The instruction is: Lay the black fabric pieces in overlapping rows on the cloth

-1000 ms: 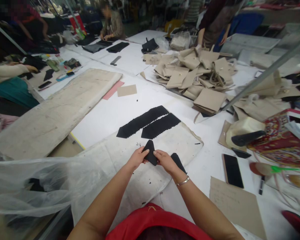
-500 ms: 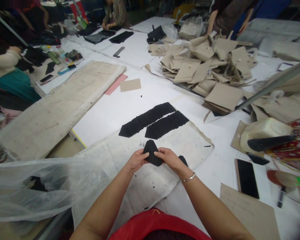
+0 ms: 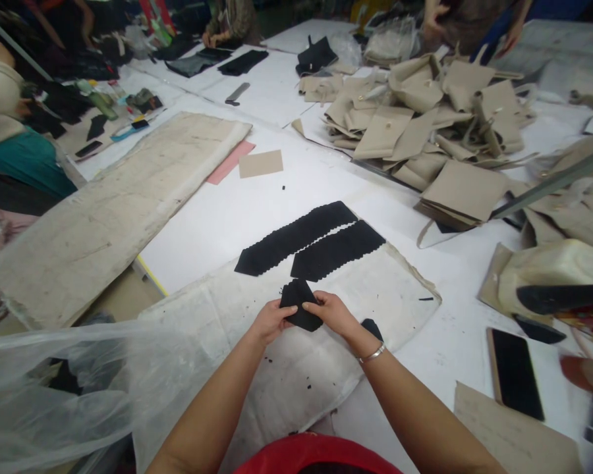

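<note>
Between my two hands is a small stack of black pieces [image 3: 301,316], its upper edges slightly fanned. My left hand [image 3: 274,319] pinches its left side, thumb on top. On the right side my right hand [image 3: 329,311] grips it the same way. Just beyond lie two rows of overlapping black pieces with jagged edges, a longer left row [image 3: 296,238] and a shorter right row [image 3: 338,251]. They rest partly on a whitish sheet [image 3: 217,303]. Another black piece [image 3: 372,328] lies beside my right wrist, partly hidden.
A large stained board [image 3: 118,204] lies left, clear plastic [image 3: 54,388] at lower left. Beige pieces [image 3: 425,118] are heaped at back right. A phone [image 3: 514,372] and brown card [image 3: 514,431] lie at right. Other people stand around the table's far side.
The pieces in my hands have fanned apart a little at the top and turned slightly. The camera view has shifted a little. At the far right, another person's hands have risen.
</note>
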Available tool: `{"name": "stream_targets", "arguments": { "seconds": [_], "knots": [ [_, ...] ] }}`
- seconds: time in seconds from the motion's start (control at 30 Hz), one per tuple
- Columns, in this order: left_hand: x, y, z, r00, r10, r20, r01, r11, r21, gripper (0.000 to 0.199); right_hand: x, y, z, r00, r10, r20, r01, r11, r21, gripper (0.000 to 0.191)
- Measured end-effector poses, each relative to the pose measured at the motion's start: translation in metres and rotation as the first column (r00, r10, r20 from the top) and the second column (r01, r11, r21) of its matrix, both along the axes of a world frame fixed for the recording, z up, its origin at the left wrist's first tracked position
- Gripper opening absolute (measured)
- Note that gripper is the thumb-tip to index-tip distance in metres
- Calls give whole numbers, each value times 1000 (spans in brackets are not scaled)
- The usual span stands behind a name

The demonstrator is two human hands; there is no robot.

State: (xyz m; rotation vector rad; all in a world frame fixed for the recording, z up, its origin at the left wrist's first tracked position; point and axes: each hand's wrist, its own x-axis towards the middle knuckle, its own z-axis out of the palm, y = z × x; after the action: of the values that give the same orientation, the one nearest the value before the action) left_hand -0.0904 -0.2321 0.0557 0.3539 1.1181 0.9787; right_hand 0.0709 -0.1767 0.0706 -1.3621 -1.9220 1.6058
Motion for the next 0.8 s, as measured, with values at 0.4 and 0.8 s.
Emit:
{"name": "stream_targets", "arguments": {
  "seconds": [0.4, 0.8],
  "knots": [
    [-5, 25, -21, 946, 80, -314, -62, 996, 68, 29, -12, 15, -10, 992, -116, -41, 117, 993, 27, 16],
    [-14, 46, -12, 988, 98, -115, -99, 995, -3, 36, -18, 61, -22, 961, -156, -230, 101, 967, -234, 32]
  ]
}}
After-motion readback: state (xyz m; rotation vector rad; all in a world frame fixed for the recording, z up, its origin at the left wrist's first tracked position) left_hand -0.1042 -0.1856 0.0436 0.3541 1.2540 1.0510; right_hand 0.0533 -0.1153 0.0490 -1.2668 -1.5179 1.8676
